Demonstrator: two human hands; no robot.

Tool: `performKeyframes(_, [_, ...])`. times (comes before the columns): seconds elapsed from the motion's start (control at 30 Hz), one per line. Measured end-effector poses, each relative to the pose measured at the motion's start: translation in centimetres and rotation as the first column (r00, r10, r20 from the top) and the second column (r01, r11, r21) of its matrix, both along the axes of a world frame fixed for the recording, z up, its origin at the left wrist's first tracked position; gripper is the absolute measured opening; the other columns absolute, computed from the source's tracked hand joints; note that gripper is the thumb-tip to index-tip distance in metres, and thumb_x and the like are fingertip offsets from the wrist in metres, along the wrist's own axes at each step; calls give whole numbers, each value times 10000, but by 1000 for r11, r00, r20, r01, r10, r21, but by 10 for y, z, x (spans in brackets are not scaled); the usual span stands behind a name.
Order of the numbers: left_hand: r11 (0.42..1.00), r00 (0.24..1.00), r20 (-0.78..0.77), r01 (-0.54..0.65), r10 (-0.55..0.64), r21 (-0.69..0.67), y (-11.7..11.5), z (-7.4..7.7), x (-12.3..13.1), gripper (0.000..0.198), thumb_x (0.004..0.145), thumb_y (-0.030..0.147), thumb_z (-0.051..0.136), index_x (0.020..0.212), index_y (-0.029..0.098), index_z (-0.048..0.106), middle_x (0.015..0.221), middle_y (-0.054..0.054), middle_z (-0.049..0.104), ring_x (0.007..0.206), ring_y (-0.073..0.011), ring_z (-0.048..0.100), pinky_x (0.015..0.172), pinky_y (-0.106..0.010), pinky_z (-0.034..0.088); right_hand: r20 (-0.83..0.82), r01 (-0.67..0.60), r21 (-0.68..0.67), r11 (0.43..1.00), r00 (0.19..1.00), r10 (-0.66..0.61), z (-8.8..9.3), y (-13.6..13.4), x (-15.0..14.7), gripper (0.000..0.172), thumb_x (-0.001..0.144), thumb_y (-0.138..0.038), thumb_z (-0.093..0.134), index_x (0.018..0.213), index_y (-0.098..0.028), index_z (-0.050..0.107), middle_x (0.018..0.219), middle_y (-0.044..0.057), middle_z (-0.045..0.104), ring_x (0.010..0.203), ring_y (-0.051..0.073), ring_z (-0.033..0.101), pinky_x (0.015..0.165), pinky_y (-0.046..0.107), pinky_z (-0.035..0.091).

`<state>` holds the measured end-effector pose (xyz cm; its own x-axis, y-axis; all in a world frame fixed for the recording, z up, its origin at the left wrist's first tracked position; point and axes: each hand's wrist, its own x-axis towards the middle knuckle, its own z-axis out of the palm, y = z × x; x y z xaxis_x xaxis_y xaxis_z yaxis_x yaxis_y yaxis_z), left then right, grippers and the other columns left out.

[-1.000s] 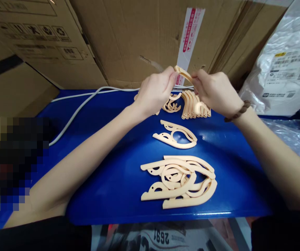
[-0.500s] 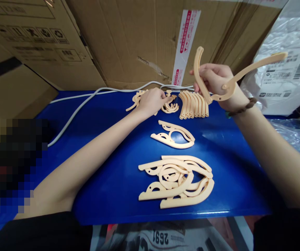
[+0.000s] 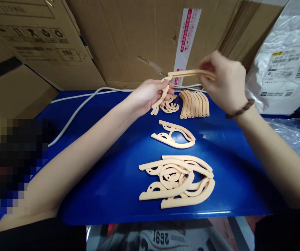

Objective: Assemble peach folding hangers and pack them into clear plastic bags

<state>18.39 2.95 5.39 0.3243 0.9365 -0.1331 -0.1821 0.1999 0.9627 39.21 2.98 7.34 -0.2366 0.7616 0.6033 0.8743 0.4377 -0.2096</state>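
My left hand (image 3: 152, 93) pinches a small curved beige piece (image 3: 162, 96) above the back of the blue table. My right hand (image 3: 224, 78) grips the far end of a long beige arm (image 3: 186, 73), whose other end meets the top of the small piece. Beneath my left hand lie loose curved pieces (image 3: 170, 106), partly hidden. A row of beige arms (image 3: 194, 104) lies to their right. One folded beige hanger (image 3: 176, 140) rests mid-table, and several overlapping folded hangers (image 3: 177, 191) lie near the front edge.
Cardboard boxes (image 3: 129, 38) stand behind the blue table (image 3: 108, 174). A white cable (image 3: 72, 116) runs along the back and left. A white wrapped parcel (image 3: 283, 62) and clear plastic (image 3: 296, 139) are at the right. A printed grey bag (image 3: 162, 238) lies below the front edge.
My left hand has risen from the loose pieces with a small curved piece. My right hand has turned, and the long arm it holds now points left to meet that piece.
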Motion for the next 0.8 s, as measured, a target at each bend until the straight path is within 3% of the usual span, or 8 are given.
performKeyframes(0.13, [996,997,-5,70,-71,-61,-5,2,2,291,1047,120,369,831,113,564,613,14,559,408,-45,489,350,-173,302,451,38,27,999,891,-46,-12,-7,-15,317,1034,-317,375,1009,-159,649,994,131,717,982,288,668,858,414,477])
performKeyframes(0.2, [992,993,-23,119,-120,-28,-7,0,3,284,1047,124,377,838,110,569,612,12,554,394,-42,468,334,-173,263,526,48,29,998,848,-56,-20,-8,-22,332,1048,-286,345,1030,-149,646,957,126,714,923,274,682,804,387,477])
performKeyframes(0.27, [991,989,-78,130,-128,21,-9,-4,5,274,1047,135,396,835,117,568,605,19,542,379,-36,436,334,-171,221,491,87,-8,996,868,-72,-26,-8,-26,275,1031,-267,390,1039,-155,642,886,113,712,855,273,688,769,390,478])
performKeyframes(0.37, [980,970,-242,83,-37,183,-14,-14,11,268,1039,135,422,806,139,555,610,30,532,384,-27,408,372,-163,221,269,55,-207,977,963,2,-26,-6,-27,191,980,-205,458,901,-175,630,709,67,672,736,248,672,749,390,481])
performKeyframes(0.5, [875,897,-436,154,71,460,-17,-23,10,225,1021,149,458,836,153,586,718,7,606,479,-45,494,476,-167,362,9,-93,-389,917,994,104,-16,2,-15,337,1009,-198,391,703,-215,531,566,-6,602,508,138,547,629,305,459])
performKeyframes(0.63, [896,798,-552,33,243,442,5,-17,-16,323,1033,281,439,887,156,699,770,-27,629,569,-94,507,538,-220,379,-200,-79,-292,953,980,20,-3,12,4,339,1035,-332,430,780,-225,625,548,-23,521,529,141,442,603,309,383])
performKeyframes(0.7, [911,724,-613,-48,315,410,20,-12,-36,325,1010,260,454,899,163,744,792,-34,649,627,-113,501,589,-239,365,-189,-45,-217,975,982,3,4,13,12,280,1008,-410,499,845,-238,649,622,-10,549,588,155,448,625,318,366])
performKeyframes(0.8, [930,692,-660,-46,292,363,37,-11,-61,205,910,233,584,839,146,755,727,-35,639,649,-134,495,630,-262,358,-75,26,-143,989,997,-37,11,8,19,279,973,-514,530,889,-264,618,780,24,642,680,179,532,659,332,382])
